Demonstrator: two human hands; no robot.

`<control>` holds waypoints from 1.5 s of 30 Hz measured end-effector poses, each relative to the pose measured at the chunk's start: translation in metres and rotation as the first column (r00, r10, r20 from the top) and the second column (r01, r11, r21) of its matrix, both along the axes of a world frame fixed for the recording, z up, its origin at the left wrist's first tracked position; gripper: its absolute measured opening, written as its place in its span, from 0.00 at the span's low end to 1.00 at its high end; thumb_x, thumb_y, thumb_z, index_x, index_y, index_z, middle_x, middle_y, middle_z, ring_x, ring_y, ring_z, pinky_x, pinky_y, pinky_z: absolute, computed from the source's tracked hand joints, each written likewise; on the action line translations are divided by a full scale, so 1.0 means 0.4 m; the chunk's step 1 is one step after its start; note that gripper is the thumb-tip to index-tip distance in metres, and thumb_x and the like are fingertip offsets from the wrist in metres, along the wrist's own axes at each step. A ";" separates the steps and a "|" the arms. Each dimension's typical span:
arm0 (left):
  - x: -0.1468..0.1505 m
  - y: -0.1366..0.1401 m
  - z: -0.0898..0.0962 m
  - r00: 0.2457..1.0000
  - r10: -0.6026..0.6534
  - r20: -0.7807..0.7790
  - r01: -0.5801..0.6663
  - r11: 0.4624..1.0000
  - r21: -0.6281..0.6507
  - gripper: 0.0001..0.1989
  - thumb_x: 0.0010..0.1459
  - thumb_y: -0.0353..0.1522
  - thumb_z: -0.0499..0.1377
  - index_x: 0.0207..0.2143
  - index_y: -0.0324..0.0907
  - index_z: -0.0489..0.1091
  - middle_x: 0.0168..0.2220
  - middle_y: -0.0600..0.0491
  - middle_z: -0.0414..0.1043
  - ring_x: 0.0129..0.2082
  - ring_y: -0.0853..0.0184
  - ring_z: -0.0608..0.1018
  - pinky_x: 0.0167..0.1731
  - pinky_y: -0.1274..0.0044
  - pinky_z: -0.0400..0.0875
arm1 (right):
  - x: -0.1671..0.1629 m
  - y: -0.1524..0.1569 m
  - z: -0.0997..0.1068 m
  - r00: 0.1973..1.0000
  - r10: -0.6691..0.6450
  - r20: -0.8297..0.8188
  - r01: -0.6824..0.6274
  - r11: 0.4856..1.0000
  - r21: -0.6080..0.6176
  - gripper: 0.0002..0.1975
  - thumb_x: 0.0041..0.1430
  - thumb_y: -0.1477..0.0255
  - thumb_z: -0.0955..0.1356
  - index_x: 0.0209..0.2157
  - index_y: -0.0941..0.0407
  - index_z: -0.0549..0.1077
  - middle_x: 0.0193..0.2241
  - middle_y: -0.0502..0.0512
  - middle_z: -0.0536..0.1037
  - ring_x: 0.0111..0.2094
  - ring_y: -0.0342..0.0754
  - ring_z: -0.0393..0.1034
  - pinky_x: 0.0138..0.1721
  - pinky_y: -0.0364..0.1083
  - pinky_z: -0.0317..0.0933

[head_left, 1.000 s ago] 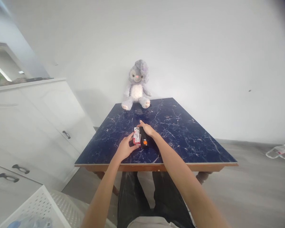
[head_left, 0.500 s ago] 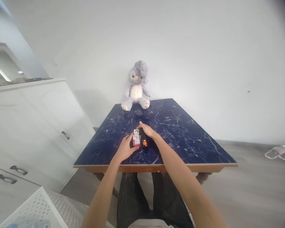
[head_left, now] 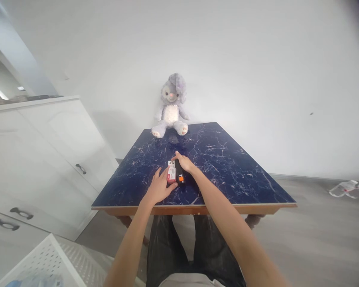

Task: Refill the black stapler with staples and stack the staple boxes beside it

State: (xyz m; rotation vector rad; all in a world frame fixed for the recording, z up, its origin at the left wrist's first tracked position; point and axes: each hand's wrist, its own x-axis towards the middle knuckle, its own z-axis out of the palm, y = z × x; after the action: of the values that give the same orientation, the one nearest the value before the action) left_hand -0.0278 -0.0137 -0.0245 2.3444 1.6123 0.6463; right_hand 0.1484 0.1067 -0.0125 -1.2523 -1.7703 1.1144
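Observation:
Side by side on the blue marbled table lie a small white-and-red box and a slim black item with an orange patch at its near end. My left hand rests at the left of the white-and-red box, fingers spread, thumb by its near end. My right hand comes from the right and curls over the far end of the black item, its fingertips reaching the far edge of the white-and-red box. The exact kind of the black item is not clear.
A grey plush toy sits at the table's far edge against the wall. White cabinets stand on the left, with a white perforated basket below. Clear plastic bottles lie on the floor at the right.
My left hand has loosened from the white-and-red box, its fingers now spread more. My right hand stays at the black item. The view has shifted slightly.

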 end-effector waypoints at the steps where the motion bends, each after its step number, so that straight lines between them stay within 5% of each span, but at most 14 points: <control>1: 0.000 0.000 0.000 1.000 -0.006 -0.001 0.006 1.000 -0.007 0.33 0.64 0.47 0.53 0.69 0.51 0.52 0.69 0.50 0.54 0.70 0.43 0.46 0.64 0.51 0.48 | 0.001 0.001 -0.001 1.000 0.000 -0.002 0.000 1.000 0.003 0.36 0.69 0.49 0.51 0.40 0.56 0.82 0.43 0.57 0.81 0.44 0.51 0.72 0.53 0.47 0.58; 7: -0.006 0.002 0.006 1.000 -0.027 -0.004 0.027 0.998 -0.052 0.31 0.67 0.47 0.49 0.68 0.49 0.54 0.66 0.49 0.61 0.70 0.45 0.51 0.64 0.53 0.50 | 0.002 0.007 -0.007 1.000 0.002 0.006 -0.002 1.000 0.006 0.35 0.70 0.50 0.51 0.41 0.55 0.82 0.43 0.56 0.81 0.44 0.51 0.72 0.54 0.47 0.59; 13: 0.005 -0.013 0.004 0.999 -0.026 -0.044 0.026 1.000 0.011 0.30 0.70 0.45 0.42 0.71 0.48 0.47 0.69 0.49 0.55 0.71 0.49 0.46 0.66 0.55 0.46 | 0.001 0.013 -0.013 1.000 0.006 0.023 -0.007 1.000 0.030 0.35 0.70 0.50 0.50 0.41 0.54 0.82 0.44 0.55 0.81 0.46 0.51 0.72 0.56 0.47 0.57; 21: -0.017 0.007 -0.030 0.999 0.034 0.012 -0.034 0.999 0.031 0.42 0.62 0.48 0.57 0.71 0.42 0.46 0.67 0.37 0.56 0.70 0.46 0.52 0.62 0.55 0.57 | 0.001 0.016 -0.017 1.000 0.002 0.024 -0.002 0.999 0.038 0.35 0.69 0.50 0.50 0.40 0.54 0.82 0.45 0.56 0.80 0.47 0.52 0.72 0.55 0.48 0.57; 27: -0.015 -0.002 -0.026 0.993 0.098 0.067 -0.101 0.994 0.043 0.40 0.60 0.48 0.60 0.69 0.47 0.50 0.64 0.38 0.59 0.64 0.48 0.65 0.58 0.60 0.63 | -0.001 0.022 -0.024 0.999 0.033 0.031 -0.035 0.998 0.056 0.35 0.68 0.48 0.52 0.40 0.55 0.82 0.46 0.58 0.80 0.47 0.52 0.72 0.55 0.48 0.58; 37: -0.013 -0.003 0.002 0.994 0.069 0.082 -0.070 0.998 0.010 0.39 0.57 0.47 0.63 0.67 0.47 0.55 0.63 0.41 0.63 0.64 0.48 0.63 0.58 0.60 0.62 | 0.002 0.014 -0.010 0.997 0.071 0.037 -0.073 0.997 0.036 0.36 0.68 0.48 0.52 0.36 0.57 0.81 0.40 0.57 0.82 0.42 0.51 0.73 0.53 0.47 0.60; 45: -0.019 0.001 -0.004 0.997 0.057 0.053 -0.056 0.998 -0.004 0.42 0.56 0.46 0.63 0.69 0.47 0.51 0.67 0.41 0.57 0.67 0.46 0.58 0.62 0.57 0.57 | 0.023 -0.070 -0.013 0.961 -0.274 0.038 0.272 0.961 0.048 0.33 0.70 0.53 0.48 0.51 0.55 0.74 0.50 0.59 0.78 0.52 0.53 0.70 0.56 0.49 0.59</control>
State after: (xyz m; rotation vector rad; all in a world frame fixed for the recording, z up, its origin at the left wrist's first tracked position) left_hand -0.0354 -0.0134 -0.0263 2.2676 1.6606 0.7114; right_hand 0.1578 0.0786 -0.0178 -1.4542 -1.5841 0.8928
